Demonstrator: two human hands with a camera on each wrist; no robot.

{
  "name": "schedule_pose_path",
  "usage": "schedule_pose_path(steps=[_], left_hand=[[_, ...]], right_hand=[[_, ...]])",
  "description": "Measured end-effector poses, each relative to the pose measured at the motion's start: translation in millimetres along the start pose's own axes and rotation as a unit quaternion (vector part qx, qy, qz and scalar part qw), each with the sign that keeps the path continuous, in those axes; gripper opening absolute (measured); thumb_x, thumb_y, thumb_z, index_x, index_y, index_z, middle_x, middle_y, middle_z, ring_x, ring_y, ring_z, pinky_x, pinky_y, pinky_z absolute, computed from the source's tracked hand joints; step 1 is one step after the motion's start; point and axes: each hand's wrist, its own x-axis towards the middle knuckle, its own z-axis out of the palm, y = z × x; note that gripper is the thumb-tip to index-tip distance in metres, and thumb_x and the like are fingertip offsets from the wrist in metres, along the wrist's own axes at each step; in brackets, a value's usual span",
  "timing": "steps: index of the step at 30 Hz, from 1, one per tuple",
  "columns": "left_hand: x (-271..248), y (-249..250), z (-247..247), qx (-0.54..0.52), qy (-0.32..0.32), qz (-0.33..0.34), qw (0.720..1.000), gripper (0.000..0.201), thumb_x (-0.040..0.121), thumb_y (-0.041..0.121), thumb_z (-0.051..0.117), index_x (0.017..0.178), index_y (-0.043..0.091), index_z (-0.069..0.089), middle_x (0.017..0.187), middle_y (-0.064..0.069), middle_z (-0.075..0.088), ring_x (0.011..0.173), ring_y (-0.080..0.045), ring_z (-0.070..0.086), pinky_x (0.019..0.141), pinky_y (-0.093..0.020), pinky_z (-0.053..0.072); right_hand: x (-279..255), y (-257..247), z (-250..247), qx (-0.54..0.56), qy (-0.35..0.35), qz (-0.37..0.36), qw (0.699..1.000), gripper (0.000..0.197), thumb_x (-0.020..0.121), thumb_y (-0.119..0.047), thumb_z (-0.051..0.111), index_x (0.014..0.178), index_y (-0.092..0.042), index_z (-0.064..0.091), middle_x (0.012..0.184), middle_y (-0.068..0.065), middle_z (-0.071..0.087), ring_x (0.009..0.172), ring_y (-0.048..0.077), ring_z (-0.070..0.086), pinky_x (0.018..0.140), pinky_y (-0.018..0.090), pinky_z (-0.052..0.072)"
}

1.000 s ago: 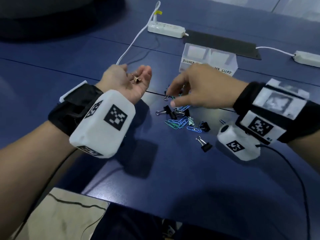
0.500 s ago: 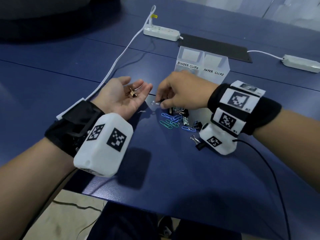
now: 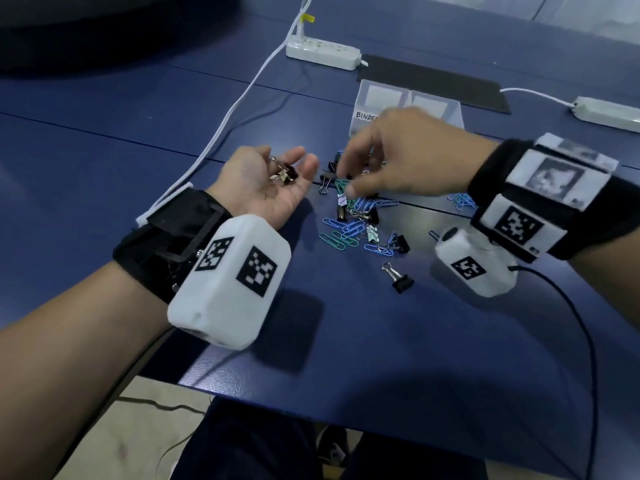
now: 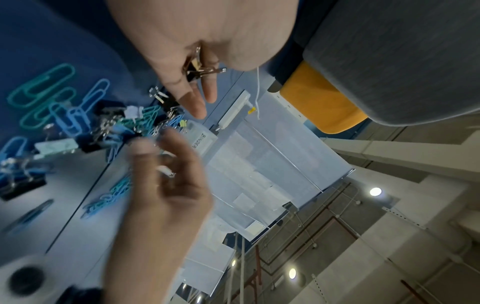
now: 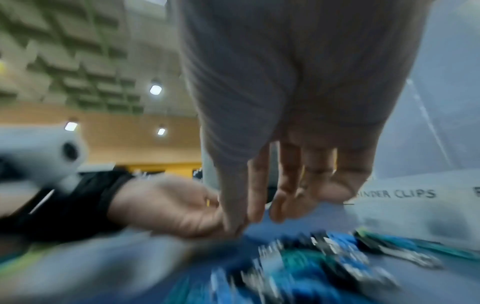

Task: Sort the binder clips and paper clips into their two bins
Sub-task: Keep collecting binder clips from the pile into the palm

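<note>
Two hands work over a heap of clips (image 3: 356,220) on the blue tabletop (image 3: 346,341). On the near left side of the heap, the left hand (image 3: 266,181) lies palm up, its grip wide and relaxed, with a few binder clips (image 3: 284,173) cupped in the palm; the left wrist view shows them (image 4: 198,67) lodged at the base of the fingers. Directly above the heap's far part, the right hand (image 3: 401,157) reaches palm down with fingers pointing toward the clips; blur makes it impossible to tell whether its grip holds anything. The heap itself mixes blue and green paper clips (image 3: 337,233) with black binder clips. One lone binder clip (image 3: 398,277) lies apart on the heap's near side, and a small cluster of blue paper clips (image 3: 462,200) lies to its right. Just beyond the heap stands the pair of clear bins (image 3: 377,102), partly hidden by the right hand, one labelled for binder clips. Farther beyond the heap lies a white power strip (image 3: 322,53).
</note>
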Motion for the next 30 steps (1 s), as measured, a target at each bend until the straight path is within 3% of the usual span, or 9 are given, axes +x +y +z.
schedule_pose_path(steps=[2, 5, 10, 12, 18, 23, 26, 30], left_hand=[[1, 3, -2, 0.006, 0.006, 0.015, 1.0, 0.046, 0.104, 0.025, 0.029, 0.086, -0.008, 0.056, 0.095, -0.02, 0.054, 0.072, -0.024, 0.058, 0.057, -0.025, 0.058], [1, 7, -3, 0.008, 0.004, 0.02, 1.0, 0.044, 0.104, 0.025, 0.031, 0.092, -0.008, 0.056, 0.1, -0.021, 0.054, 0.072, -0.024, 0.058, 0.057, -0.025, 0.058], [1, 3, -2, 0.033, 0.004, 0.011, 0.999, 0.046, 0.103, 0.027, 0.034, 0.086, -0.008, 0.058, 0.094, -0.021, 0.055, 0.071, -0.026, 0.06, 0.061, -0.026, 0.059], [2, 1, -1, 0.041, 0.002, 0.006, 0.999, 0.047, 0.103, 0.028, 0.035, 0.085, -0.008, 0.059, 0.094, -0.021, 0.056, 0.073, -0.026, 0.061, 0.064, -0.027, 0.059], [5, -4, -1, 0.05, 0.005, 0.003, 0.999, 0.047, 0.102, 0.029, 0.035, 0.084, -0.007, 0.058, 0.088, -0.019, 0.054, 0.075, -0.026, 0.06, 0.07, -0.028, 0.058], [8, -1, -2, 0.056, 0.014, 0.011, 0.998, 0.046, 0.102, 0.029, 0.037, 0.084, -0.006, 0.059, 0.088, -0.018, 0.055, 0.074, -0.025, 0.061, 0.069, -0.027, 0.059], [8, 2, -3, 0.058, 0.017, 0.016, 0.998, 0.044, 0.102, 0.029, 0.037, 0.084, -0.006, 0.059, 0.087, -0.018, 0.055, 0.073, -0.024, 0.061, 0.07, -0.027, 0.059], [8, 0, -3, 0.069, 0.013, 0.008, 0.997, 0.04, 0.101, 0.025, 0.039, 0.08, -0.004, 0.058, 0.085, -0.017, 0.055, 0.075, -0.024, 0.061, 0.069, -0.028, 0.059]], right_hand=[[-4, 3, 11, -0.034, -0.054, -0.006, 0.998, 0.026, 0.075, -0.037, 0.074, 0.098, -0.027, 0.073, 0.067, -0.019, 0.051, 0.062, -0.006, 0.047, 0.06, 0.013, 0.035], [-3, 5, 21, -0.049, -0.057, -0.016, 0.997, 0.027, 0.076, -0.033, 0.073, 0.103, -0.027, 0.072, 0.068, -0.016, 0.045, 0.062, -0.005, 0.043, 0.062, 0.021, 0.034], [0, 8, 26, -0.059, -0.039, -0.02, 0.997, 0.017, 0.077, -0.029, 0.073, 0.093, -0.022, 0.073, 0.075, -0.008, 0.054, 0.063, -0.005, 0.043, 0.069, 0.023, 0.037], [0, 8, 27, -0.057, -0.039, -0.018, 0.997, 0.016, 0.077, -0.029, 0.072, 0.091, -0.021, 0.073, 0.075, -0.011, 0.05, 0.064, -0.005, 0.043, 0.07, 0.024, 0.037], [-1, 4, 29, -0.08, -0.037, -0.033, 0.996, 0.022, 0.078, -0.032, 0.067, 0.1, -0.026, 0.067, 0.092, -0.002, 0.049, 0.079, 0.011, 0.042, 0.074, 0.024, 0.035], [1, 1, 31, -0.082, -0.04, -0.042, 0.995, 0.016, 0.077, -0.033, 0.065, 0.09, -0.024, 0.069, 0.104, 0.003, 0.052, 0.084, 0.015, 0.045, 0.082, 0.032, 0.045], [1, 2, 28, -0.04, -0.022, -0.021, 0.999, 0.012, 0.07, -0.034, 0.066, 0.077, -0.024, 0.067, 0.105, 0.0, 0.054, 0.088, 0.013, 0.048, 0.087, 0.036, 0.046], [4, 2, 13, 0.044, 0.053, 0.015, 0.998, 0.022, 0.06, -0.044, 0.06, 0.073, -0.028, 0.068, 0.103, -0.001, 0.06, 0.089, 0.012, 0.057, 0.088, 0.034, 0.048]])
